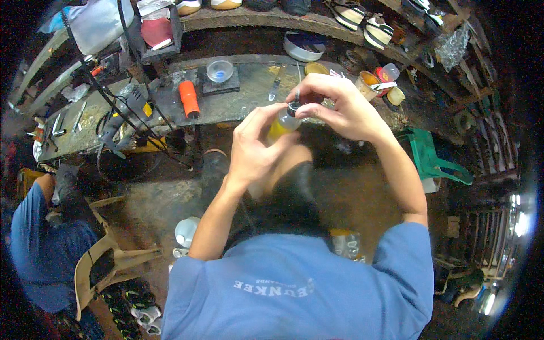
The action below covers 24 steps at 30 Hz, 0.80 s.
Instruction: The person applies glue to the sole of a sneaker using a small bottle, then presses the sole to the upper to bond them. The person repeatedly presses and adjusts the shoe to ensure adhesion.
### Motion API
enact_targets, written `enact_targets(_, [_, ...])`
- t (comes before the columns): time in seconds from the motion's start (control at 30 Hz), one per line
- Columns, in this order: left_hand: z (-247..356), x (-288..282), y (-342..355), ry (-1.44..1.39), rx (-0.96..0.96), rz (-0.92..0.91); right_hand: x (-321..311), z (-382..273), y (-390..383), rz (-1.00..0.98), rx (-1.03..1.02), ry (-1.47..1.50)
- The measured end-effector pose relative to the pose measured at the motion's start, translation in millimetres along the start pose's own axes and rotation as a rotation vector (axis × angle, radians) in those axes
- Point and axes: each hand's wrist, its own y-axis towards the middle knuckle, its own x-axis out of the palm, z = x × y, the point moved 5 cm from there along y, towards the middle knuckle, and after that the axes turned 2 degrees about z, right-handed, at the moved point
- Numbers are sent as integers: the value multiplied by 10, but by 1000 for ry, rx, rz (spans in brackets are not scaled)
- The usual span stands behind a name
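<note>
My left hand (254, 144) grips a small clear bottle (279, 127) of yellow liquid, held upright in front of me over my lap. My right hand (335, 110) curls over the bottle's dark cap (294, 109), thumb and fingers closed round it. A thin pale stem rises above the cap. Just beyond my hands on the bench (243, 102) are a narrow flat tool (276, 84), an orange cylinder (189, 99) and a clear round dish (220, 71) on a dark block.
Shoes (378, 31) line the shelf (243, 20). A power tool with cables (129, 107) lies left, tubs (367, 85) right. A green plastic stool (430, 158) stands at the right. A co-worker in blue (45, 249) sits at a plastic chair (113, 255) on the left.
</note>
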Motion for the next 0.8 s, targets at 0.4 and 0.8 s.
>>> enact_targets(0.4, [-92, -101, 28, -30, -75, 56, 95, 43, 105, 78, 111, 146])
enact_targets(0.8, [-92, -95, 119, 103, -106, 37, -61, 98, 215, 91, -19, 207])
